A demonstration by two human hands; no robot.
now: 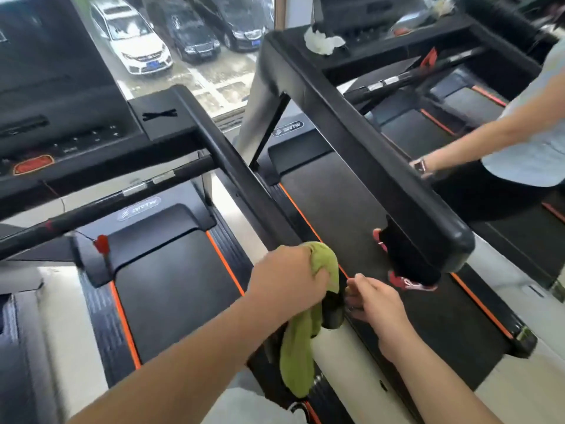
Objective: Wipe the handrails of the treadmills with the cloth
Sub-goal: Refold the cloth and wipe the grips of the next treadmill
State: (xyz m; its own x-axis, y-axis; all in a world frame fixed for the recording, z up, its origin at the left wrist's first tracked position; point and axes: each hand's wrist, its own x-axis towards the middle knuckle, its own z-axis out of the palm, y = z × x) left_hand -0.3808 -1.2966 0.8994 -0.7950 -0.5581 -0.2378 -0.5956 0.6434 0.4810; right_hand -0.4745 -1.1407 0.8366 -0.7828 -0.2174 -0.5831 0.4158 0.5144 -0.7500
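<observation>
**Between two treadmills, cloth at the rail's end**

Beneath your head camera, two black treadmills with orange-edged belts stand side by side. The left treadmill [171, 286] and the right treadmill [351, 209] both face a window [214, 71] that looks down on parked cars [131, 41]. You stand in the gap between them. The near handrail [241, 179] of the left treadmill runs diagonally from its console down to your hands. The far handrail [367, 148], thicker and higher, belongs to the right treadmill. A second person [532, 142] in a pale top stands on the right treadmill's belt in red shoes [406, 283]. There is a watch [421, 166] on the wrist that reaches to the far handrail.

Your left hand [287, 273] sits at the lower end of the near handrail, its fingers clenched round the green cloth [298, 356]. The cloth is bunched on top of the rail under your palm, and its loose end hangs down past the rail's end. Your right hand [373, 298] is just beside that same end, on its right, with fingers loosely bent and grasping nothing. Whether the fingertips touch the rail you cannot tell. A crumpled white paper [324, 42] lies on the right treadmill's console.
</observation>
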